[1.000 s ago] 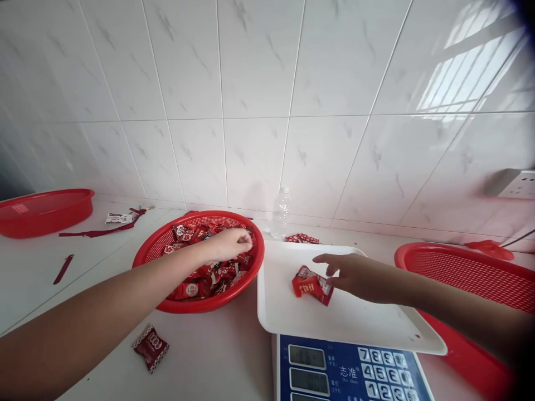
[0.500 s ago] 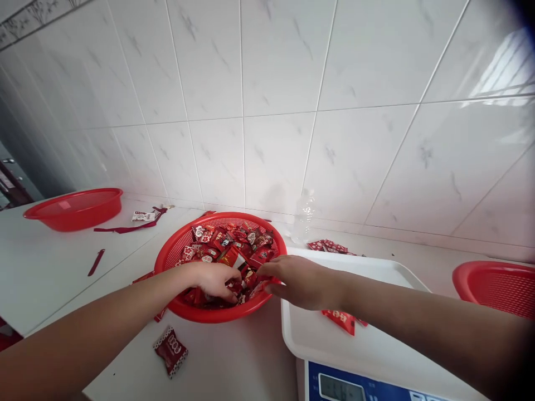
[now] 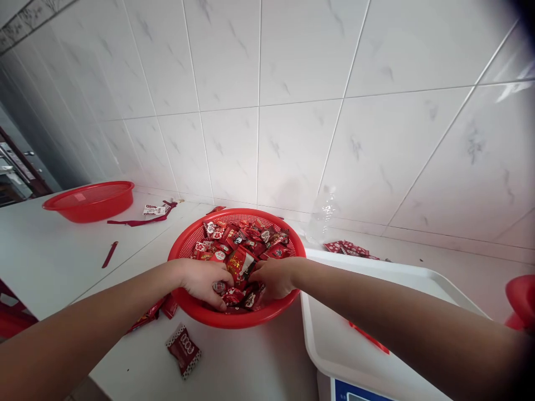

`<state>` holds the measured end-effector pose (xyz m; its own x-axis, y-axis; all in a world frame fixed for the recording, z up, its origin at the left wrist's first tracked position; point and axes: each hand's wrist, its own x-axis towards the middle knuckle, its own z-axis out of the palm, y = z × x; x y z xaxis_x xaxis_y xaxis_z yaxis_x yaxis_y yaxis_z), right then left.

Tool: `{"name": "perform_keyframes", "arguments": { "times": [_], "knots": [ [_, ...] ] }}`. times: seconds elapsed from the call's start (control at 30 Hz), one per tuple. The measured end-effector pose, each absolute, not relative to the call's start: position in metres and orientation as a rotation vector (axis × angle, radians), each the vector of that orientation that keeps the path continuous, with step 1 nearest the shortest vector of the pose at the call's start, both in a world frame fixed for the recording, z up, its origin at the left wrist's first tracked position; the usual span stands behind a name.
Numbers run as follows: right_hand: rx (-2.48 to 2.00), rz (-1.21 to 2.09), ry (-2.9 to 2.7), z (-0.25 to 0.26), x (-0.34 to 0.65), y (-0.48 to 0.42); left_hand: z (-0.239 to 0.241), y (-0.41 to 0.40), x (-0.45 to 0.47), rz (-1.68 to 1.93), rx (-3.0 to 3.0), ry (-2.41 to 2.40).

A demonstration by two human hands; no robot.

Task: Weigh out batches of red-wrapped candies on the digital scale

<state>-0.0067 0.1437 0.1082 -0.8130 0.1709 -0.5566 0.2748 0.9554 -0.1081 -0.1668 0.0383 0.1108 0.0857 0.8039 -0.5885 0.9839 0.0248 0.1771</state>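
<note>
A red mesh basket full of red wrapped candies stands on the white counter. Both my hands are down inside it at its near side. My left hand has its fingers curled into the pile, closed on several candies. My right hand is beside it, fingers bent down among the candies and gripping some. To the right is a white scale tray; a red candy packet lies on it, partly hidden by my right forearm.
A loose candy packet lies on the counter in front of the basket. A second red basket is at the far left, with red ribbon scraps nearby. A clear plastic bottle stands by the wall. Another red basket's edge shows at the right.
My right hand left the scale tray and moved left into the candy basket. My left hand shifted to the basket's near side. The view has swung to the left.
</note>
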Motion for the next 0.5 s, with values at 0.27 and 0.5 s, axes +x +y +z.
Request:
{"name": "perform_keyframes", "arguments": {
  "times": [0.27,0.5],
  "knots": [
    [0.43,-0.054,2.666,0.1,-0.002,0.14,0.115,0.037,-0.165,-0.463,1.883,1.74],
    [0.713,-0.047,2.888,0.117,0.014,0.165,0.124,0.039,-0.155,-0.294,1.829,1.796]
  ]
}}
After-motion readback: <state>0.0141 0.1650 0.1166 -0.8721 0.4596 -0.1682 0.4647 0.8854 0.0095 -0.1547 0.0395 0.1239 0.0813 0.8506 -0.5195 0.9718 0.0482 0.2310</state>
